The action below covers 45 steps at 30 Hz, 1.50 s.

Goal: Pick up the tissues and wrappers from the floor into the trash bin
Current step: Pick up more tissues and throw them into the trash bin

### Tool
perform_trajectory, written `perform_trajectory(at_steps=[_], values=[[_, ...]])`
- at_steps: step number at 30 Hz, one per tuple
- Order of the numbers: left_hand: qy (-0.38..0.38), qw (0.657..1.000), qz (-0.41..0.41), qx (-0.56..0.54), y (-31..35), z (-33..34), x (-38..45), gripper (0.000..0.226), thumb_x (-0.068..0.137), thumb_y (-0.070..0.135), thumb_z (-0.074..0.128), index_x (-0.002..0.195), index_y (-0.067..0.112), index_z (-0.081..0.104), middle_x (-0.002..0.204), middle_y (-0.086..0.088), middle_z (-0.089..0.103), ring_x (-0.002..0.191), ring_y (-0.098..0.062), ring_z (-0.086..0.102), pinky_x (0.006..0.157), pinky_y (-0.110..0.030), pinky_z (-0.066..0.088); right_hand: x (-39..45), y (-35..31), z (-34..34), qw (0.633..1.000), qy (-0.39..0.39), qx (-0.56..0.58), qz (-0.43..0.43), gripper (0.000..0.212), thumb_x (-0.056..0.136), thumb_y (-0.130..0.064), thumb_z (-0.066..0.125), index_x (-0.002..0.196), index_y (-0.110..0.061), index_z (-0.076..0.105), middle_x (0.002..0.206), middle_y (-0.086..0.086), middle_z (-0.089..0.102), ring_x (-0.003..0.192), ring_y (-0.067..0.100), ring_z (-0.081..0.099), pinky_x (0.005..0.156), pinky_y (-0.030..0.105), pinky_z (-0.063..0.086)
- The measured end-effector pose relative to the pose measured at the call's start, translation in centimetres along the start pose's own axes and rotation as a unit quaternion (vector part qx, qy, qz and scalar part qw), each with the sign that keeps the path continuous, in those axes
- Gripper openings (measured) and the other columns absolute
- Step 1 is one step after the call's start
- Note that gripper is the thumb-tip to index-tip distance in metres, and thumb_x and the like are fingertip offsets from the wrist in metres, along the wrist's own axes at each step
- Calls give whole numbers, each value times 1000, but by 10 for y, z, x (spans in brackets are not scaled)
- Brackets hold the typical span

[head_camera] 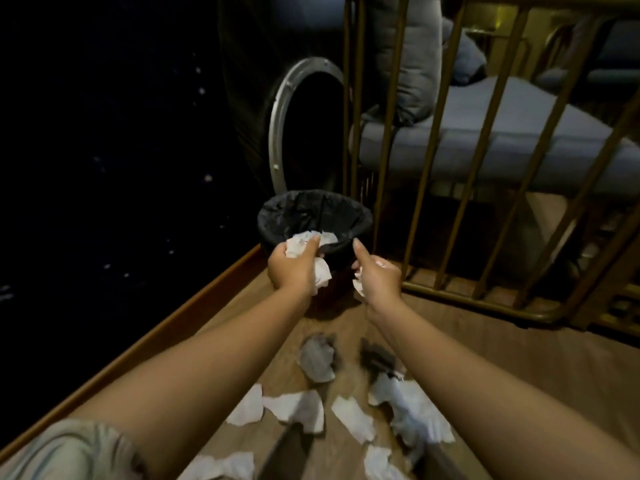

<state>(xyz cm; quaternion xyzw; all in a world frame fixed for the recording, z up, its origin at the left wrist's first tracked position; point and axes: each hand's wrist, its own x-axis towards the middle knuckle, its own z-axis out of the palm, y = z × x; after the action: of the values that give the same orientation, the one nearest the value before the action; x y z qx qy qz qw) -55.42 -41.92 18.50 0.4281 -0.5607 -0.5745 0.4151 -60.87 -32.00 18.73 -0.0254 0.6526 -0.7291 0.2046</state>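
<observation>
A small trash bin with a black liner stands on the wooden floor in the corner. My left hand is at the bin's near rim, closed around crumpled white tissues that partly overhang the opening. My right hand sits just right of the rim, clutching a smaller white tissue piece, its thumb raised. Several loose white tissues lie on the floor below my arms, along with a grey crumpled wrapper and a dark wrapper.
A brown railing with slanted bars runs behind and right of the bin; a grey mattress lies beyond it. A round metal-rimmed object leans behind the bin. A dark wall with a wooden skirting borders the floor on the left.
</observation>
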Motion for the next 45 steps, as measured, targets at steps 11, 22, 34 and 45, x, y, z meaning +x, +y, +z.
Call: perform_trajectory(at_steps=[11,22,34,45], values=[[-2,986,-135,-102,31,35,120,60,72,52,76,112,9,62,113,-8,66,105,-30,62,96,-38,49,86,-53,87,971,-45,188,141,25,88,-18,37,65,-9,44,65,6,46,52,20,40,54,26,29],[-136,972,-134,-139,-6,42,181,91,36,76,82,106,19,70,103,-8,75,92,-29,72,88,-46,56,113,-52,108,954,-148,192,177,29,84,-20,44,94,3,57,97,24,62,96,43,59,91,53,45],[-114,993,7,34,-5,0,114,42,90,14,65,130,13,52,125,-5,56,113,-20,55,98,-37,48,95,-13,51,994,-105,-3,2,33,94,-5,45,124,-16,52,111,8,65,92,21,64,73,33,54],[-248,951,-6,185,-35,-24,-7,31,91,10,63,122,8,60,117,-10,65,107,-23,62,98,-40,51,16,22,-59,843,-98,-488,-202,42,89,-22,60,130,-16,53,129,5,58,123,24,51,100,32,42]])
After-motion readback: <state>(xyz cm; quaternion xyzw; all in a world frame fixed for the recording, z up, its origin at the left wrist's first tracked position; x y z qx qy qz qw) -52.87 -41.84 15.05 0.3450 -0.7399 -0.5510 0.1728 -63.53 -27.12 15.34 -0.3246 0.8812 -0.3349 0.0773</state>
